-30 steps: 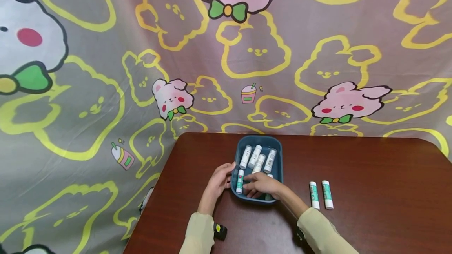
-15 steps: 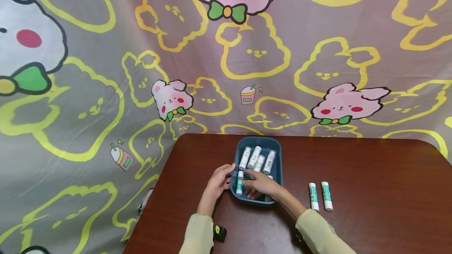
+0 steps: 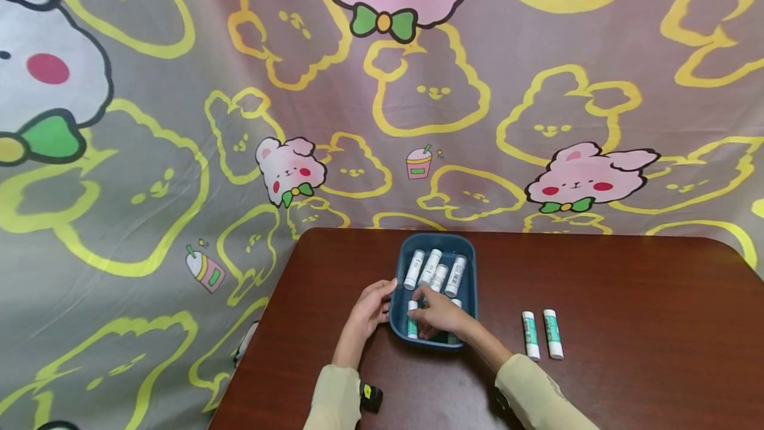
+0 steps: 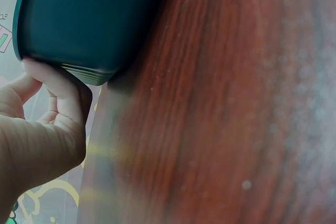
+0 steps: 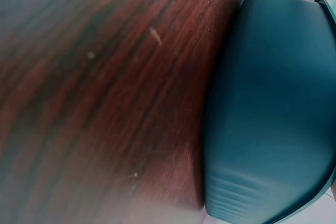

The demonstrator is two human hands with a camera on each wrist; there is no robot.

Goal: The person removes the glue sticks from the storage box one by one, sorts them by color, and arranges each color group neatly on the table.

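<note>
1. Nearest me, two pale sleeves (image 3: 335, 393) reach in over the counter (image 3: 644, 304), with a dark wrist device (image 3: 371, 397) beside the left one.
2. My left hand (image 3: 369, 307) is outside the blue box (image 3: 438, 237); its fingers are bent, touching the rim and outer wall, not closed on anything. Counter surface lies between it and the left edge.
3. My right hand (image 3: 440, 314) dips inside the box's near half, its fingers touching a green-labelled tube (image 3: 412, 327) near the left wall. I cannot tell whether they pinch it. Room is tight here between wall and palm.
4. Along the right wall, a white-capped tube (image 3: 456, 302) is partly hidden by that hand.
5. Right of the box, across a wide stretch of counter, a loose pair of tubes (image 3: 552, 334) lies side by side, just apart.
6. In the box's far half I count four white tubes (image 3: 455, 276), all slanted, the third partly behind my right fingers.
7. The box's far rim shows close to the counter's back edge, leaving me little visible margin; cartoon-printed cloth (image 3: 477, 105) rises behind.
</note>
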